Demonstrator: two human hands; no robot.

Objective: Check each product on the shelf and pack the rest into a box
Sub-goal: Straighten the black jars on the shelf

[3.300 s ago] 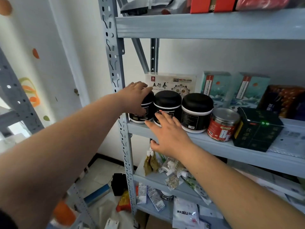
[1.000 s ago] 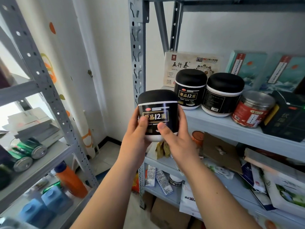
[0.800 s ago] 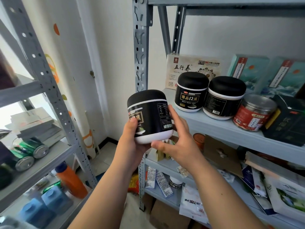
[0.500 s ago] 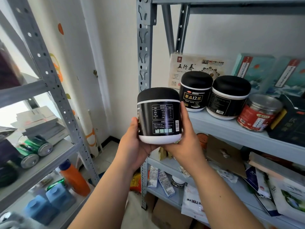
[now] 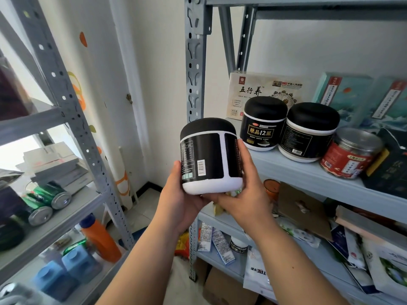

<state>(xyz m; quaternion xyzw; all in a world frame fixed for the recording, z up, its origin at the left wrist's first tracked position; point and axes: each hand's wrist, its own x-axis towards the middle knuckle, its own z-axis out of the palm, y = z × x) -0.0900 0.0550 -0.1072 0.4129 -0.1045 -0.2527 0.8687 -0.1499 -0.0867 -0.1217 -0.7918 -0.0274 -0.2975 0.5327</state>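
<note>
Head view showed left hand (image 5: 180, 201) and right hand (image 5: 246, 194) both gripping the upright black jar (image 5: 210, 155), held clear of the shelf (image 5: 286, 170)

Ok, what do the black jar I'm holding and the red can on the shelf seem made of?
Black jar: likely plastic; matte black lid, smooth white body showing under a printed black label. Red can: seemingly clear plastic walls, a shiny metal-looking lid, a glossy red label.

black jar (image 5: 209, 155) (white base, white stripe), grey shelf (image 5: 308, 172), red can (image 5: 348, 157), orange bottle (image 5: 101, 238)
</note>
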